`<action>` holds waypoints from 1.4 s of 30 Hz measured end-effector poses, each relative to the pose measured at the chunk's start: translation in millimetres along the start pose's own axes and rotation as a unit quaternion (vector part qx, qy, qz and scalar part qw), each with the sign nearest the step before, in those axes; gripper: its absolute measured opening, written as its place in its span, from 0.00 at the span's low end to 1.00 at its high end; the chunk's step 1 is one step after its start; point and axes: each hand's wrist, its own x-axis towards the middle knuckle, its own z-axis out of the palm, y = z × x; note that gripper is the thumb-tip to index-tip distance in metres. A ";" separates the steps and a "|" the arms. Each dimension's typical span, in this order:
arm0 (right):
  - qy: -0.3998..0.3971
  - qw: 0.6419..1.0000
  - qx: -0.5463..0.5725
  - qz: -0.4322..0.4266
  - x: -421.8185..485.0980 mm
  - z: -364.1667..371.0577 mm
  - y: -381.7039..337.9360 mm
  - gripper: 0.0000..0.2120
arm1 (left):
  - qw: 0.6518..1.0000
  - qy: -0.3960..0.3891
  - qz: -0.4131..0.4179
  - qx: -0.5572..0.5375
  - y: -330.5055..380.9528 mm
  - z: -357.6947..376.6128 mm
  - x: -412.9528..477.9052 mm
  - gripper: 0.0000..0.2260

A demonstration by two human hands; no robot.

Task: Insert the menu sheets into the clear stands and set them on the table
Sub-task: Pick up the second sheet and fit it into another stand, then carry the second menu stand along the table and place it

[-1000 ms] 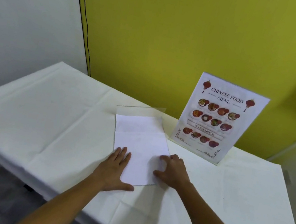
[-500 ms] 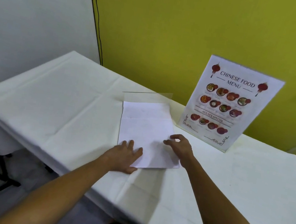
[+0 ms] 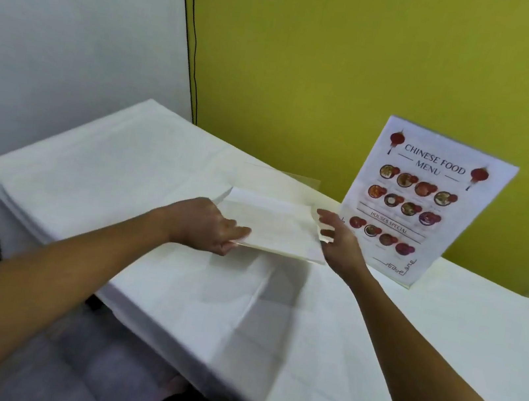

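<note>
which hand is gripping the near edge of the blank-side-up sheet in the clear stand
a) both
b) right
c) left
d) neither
c: the left hand pinches the near edge of the sheet, while the right hand is open beside its right edge, fingers spread.

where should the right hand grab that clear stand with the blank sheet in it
On its right side edge, coming in from the right. The clear stand is lifted off the table, lying near flat, and the left hand already pinches its near-left corner. The right hand is open beside that free edge.
</note>
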 end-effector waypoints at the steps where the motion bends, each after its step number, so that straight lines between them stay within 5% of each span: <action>1: 0.005 0.999 -0.005 -0.046 2.4 3.5 -3.2 0.23 | 1.000 -0.008 -0.003 -0.008 -12.4 -7.8 5.0 0.13; 6: 0.088 0.994 -0.026 -0.063 27.7 18.0 -24.0 0.07 | 0.993 -0.053 -0.103 -0.033 -86.0 -32.5 36.7 0.13; 9: 0.153 0.987 0.030 -0.030 48.8 18.9 -36.3 0.06 | 0.967 0.097 -0.216 -0.097 -116.6 -24.4 44.4 0.13; 11: 0.179 0.982 0.047 -0.023 61.7 19.4 -43.5 0.06 | 0.895 0.257 -0.283 -0.230 -120.4 -4.0 46.3 0.16; 13: 0.205 0.977 0.048 -0.010 75.4 21.3 -49.6 0.07 | 0.785 0.343 -0.365 -0.364 -116.2 25.5 50.0 0.26; 16: 0.247 0.968 0.045 0.014 92.7 25.3 -55.8 0.13 | 0.663 0.312 -0.469 -0.494 -99.5 74.7 57.8 0.33; 24: 0.350 0.925 0.138 0.051 121.1 45.4 -71.1 0.28 | 0.710 0.242 -0.428 -0.504 -102.6 124.8 91.0 0.46; 29: 0.294 0.952 -0.046 -0.068 129.6 54.8 -57.8 0.42 | 0.732 0.214 -0.403 -0.506 -124.9 136.2 107.9 0.47; 35: 0.329 0.931 -0.152 -0.049 146.3 53.8 -62.4 0.42 | 0.770 0.176 -0.370 -0.489 -146.4 145.8 110.9 0.49; 42: 0.314 0.934 -0.166 -0.029 138.0 59.2 -53.7 0.46 | 0.775 0.149 -0.320 -0.525 -169.4 151.6 109.6 0.51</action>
